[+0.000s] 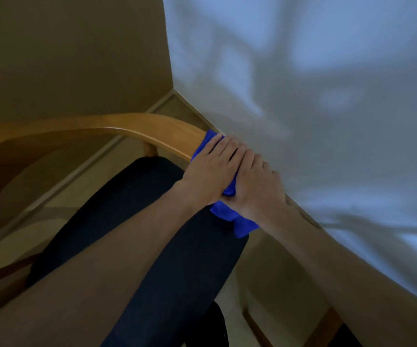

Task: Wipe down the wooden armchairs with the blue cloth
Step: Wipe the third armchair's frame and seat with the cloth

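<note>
Both hands, left hand (207,169) and right hand (255,186), are pressing the blue cloth (230,212) onto the armchair's wooden armrest (137,127), each grip lying flat with fingers fairly straight.

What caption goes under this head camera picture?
Both hands press a blue cloth on the wooden armchair.

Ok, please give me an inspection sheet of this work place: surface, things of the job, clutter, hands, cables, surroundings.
Surface: curved wooden armrest of the armchair, above a dark seat cushion.
Job's things: blue cloth on the armrest, under both hands.
Clutter: nothing seen.
Hands: left hand and right hand side by side, pressing on the cloth.
Cables: nothing seen.
Surroundings: pale wall right, tan wall left, floor below.
</note>
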The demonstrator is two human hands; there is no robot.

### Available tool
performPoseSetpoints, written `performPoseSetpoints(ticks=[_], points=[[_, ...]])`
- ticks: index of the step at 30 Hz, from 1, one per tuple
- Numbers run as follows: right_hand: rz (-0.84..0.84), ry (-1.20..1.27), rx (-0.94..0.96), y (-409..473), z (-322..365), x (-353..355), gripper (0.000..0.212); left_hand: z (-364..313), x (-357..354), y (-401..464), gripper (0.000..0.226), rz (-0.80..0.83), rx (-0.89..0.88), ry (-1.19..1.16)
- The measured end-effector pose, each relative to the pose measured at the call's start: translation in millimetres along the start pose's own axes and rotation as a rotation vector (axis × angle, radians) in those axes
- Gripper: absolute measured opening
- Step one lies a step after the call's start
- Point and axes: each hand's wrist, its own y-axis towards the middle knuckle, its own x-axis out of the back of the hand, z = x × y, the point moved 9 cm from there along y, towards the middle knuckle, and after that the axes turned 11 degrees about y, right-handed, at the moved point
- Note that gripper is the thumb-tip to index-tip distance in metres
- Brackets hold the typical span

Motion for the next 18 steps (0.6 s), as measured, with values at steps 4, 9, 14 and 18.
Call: performPoseSetpoints(ticks=[4,9,14,18], points=[[-0.003,0.011,0.068,36.2,33.0,0.1,0.101,46.1,-12.1,-3.4,0.090,0.016,0.056,-0.010],[-0.032,0.000,0.178,74.8,87.3,-2.0,0.102,108.2,-28.3,-15.1,0.091,0.030,0.170,-0.062],[-0.031,0.016,0.313,113.4,158.3,-8.9,0.087,181.9,-51.8,-39.9,0.085,0.121,0.336,-0.116],[-0.029,-0.007,0.406,131.5,208.7,-20.9,0.070,228.2,-72.5,-63.9,0.056,0.258,0.490,-0.104]])
